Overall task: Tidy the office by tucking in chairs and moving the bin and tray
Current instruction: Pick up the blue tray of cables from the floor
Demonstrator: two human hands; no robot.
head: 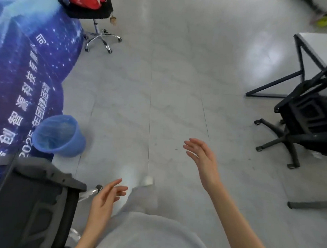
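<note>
Now both hands are free and holding nothing: the left hand (105, 197) hangs relaxed beside the near chair (35, 203), the right hand (202, 156) spread over bare floor. Just beyond that chair, the bin (58, 136) stands against the banner (25, 63), while a black chair (305, 125) sits far across, by the desk (317, 49). Looks like a changeover between chairs; next comes a firm grip on a backrest. No tray visible.

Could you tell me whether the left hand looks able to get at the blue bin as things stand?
Probably yes: the left hand is open and empty, with bare floor between it and the blue bin.
</note>
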